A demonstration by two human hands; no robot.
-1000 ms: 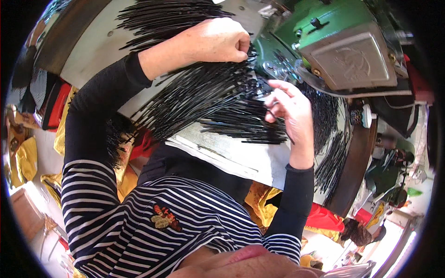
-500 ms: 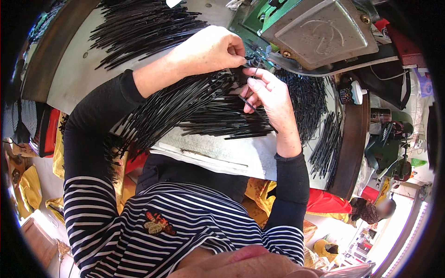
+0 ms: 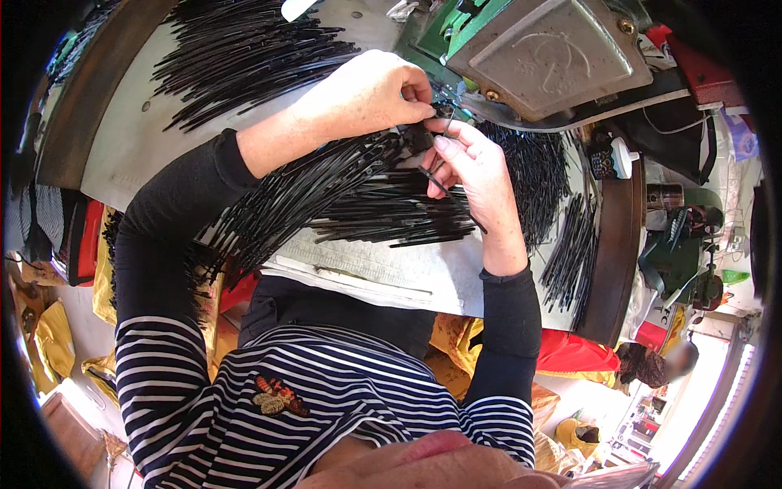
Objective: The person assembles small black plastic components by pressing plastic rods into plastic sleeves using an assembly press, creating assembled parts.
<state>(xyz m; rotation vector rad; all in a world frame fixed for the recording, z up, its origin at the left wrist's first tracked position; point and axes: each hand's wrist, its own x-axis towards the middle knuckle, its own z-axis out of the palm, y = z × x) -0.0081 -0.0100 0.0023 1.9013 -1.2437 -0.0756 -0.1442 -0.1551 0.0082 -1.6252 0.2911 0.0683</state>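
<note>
My left hand (image 3: 379, 94) is bent at the wrist over the table, thumb and forefinger pinched together below the green machine. What sits between those fingertips is too small and dark to make out. Close against it on the right, my right hand (image 3: 481, 171) is closed around a thin black rod (image 3: 432, 181), which slants across the palm. The fingertips of both hands nearly meet at a dark spot by the machine's base. Beneath and left of them spreads a heap of thin black rods (image 3: 297, 191), with another layer (image 3: 399, 216) under my right hand.
A grey metal cover (image 3: 554, 69) on the green machine (image 3: 432, 41) overhangs the far side. More rods lie at upper left (image 3: 252, 57), behind my right hand (image 3: 538, 167) and at right (image 3: 570, 253). Dark raised edging (image 3: 615, 253) borders the pale table (image 3: 122, 155). A white-topped container (image 3: 624, 158) stands near it.
The view has shifted slightly. Both hands keep almost the same place and grip, the fingertips still close together under the machine.
</note>
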